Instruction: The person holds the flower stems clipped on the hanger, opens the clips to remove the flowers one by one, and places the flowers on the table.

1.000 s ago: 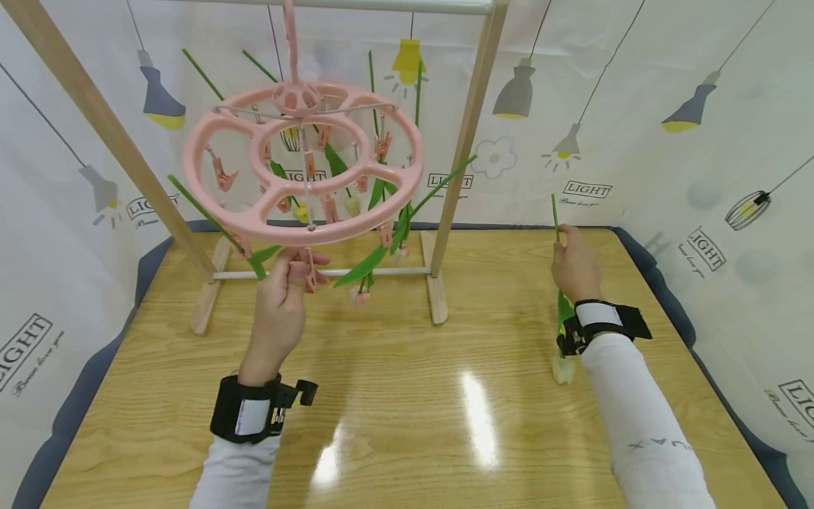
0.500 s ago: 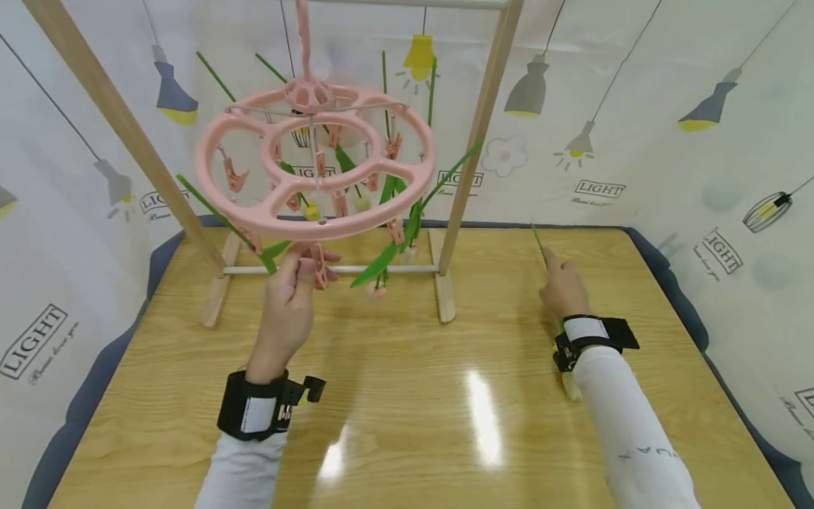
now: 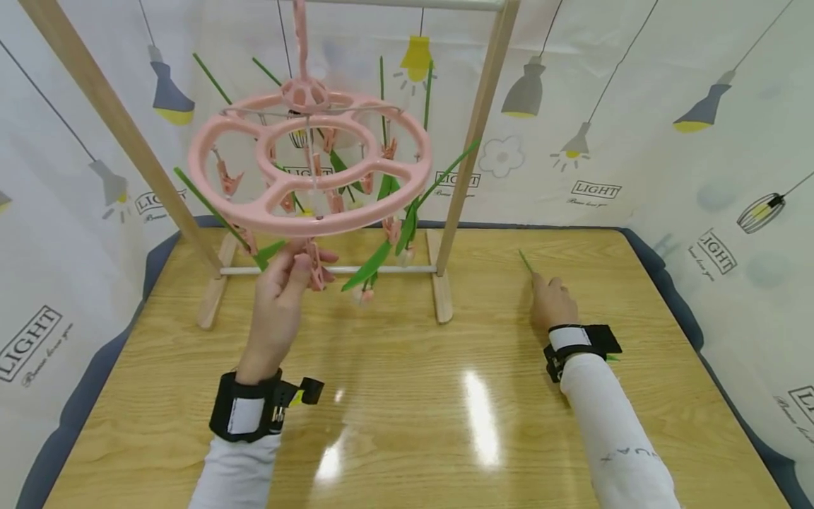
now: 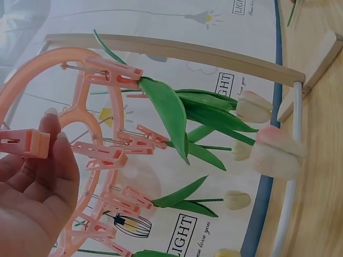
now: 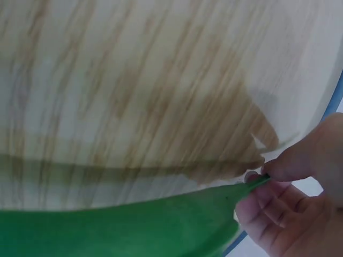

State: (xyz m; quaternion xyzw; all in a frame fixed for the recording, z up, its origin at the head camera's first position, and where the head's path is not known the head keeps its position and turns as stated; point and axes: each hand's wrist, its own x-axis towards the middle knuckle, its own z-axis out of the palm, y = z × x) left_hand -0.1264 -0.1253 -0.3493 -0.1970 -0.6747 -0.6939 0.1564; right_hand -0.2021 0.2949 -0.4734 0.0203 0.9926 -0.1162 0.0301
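Observation:
My left hand grips a pink clothespin under the front rim of a round pink clip hanger. The left wrist view shows thumb and fingers around it, with no stem in it. At the right of the table, my right hand pinches an artificial tulip by its green stem. Its broad leaf fills the lower right wrist view; the flower head is hidden in the head view. Other clips hold several upside-down tulips, among them a pinkish-white tulip and a cream tulip.
A wooden stand with posts and a white lower bar carries the hanger. Its right foot rests on the wooden table. An unfilled clip hangs at the hanger's left. A lamp-printed cloth stands behind.
My right hand has moved left and nearer along the table with the tulip, whose stem tip now tilts left and sits lower. My left hand keeps its grip on the clothespin.

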